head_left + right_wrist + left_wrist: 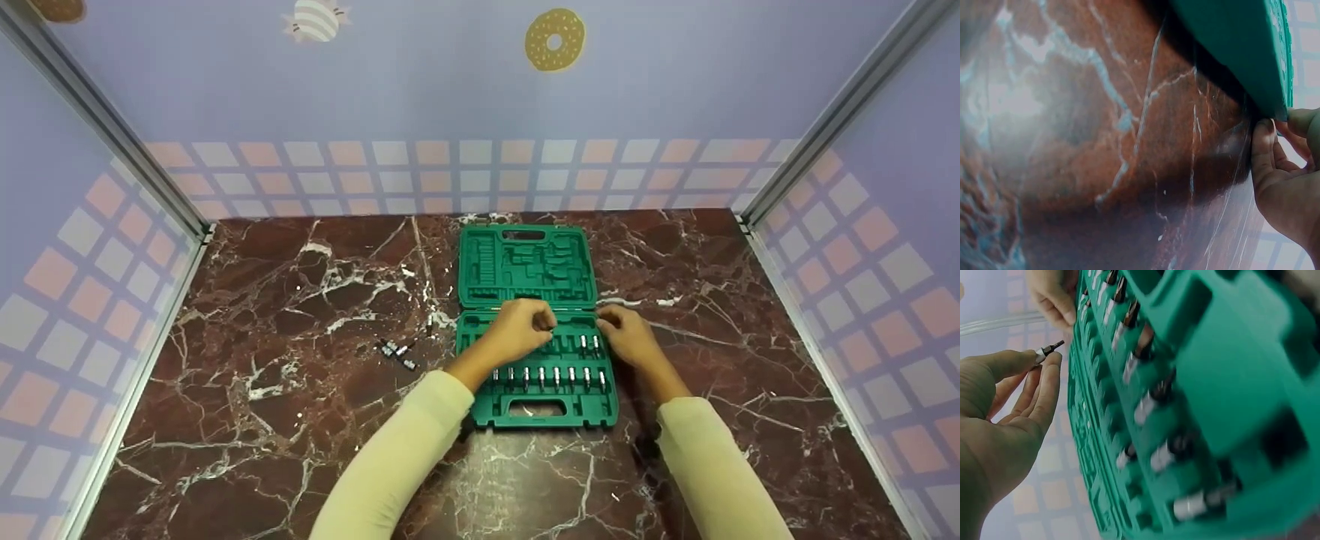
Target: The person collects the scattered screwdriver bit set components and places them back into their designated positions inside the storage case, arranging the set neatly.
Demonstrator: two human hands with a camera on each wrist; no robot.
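My left hand (517, 334) is raised over the open green tool case (487, 411). Between its thumb and fingertips it pinches a small bit socket (1048, 351), silver at the base with a dark, thin tip. In the head view the fingers hide most of that piece. My right hand (631, 341) holds the case's right edge near the hinge, thumb on top and fingers against the side. A row of bit sockets (556, 377) fills the near part of the tray. Two more bit sockets (589, 344) stand in the row behind, at the right.
Several loose bit sockets (397, 351) lie on the dark red marbled table (285, 435), left of the case. The case's lid (525, 270) lies folded back toward the patterned rear wall (435, 97). Side panels bound the table left and right.
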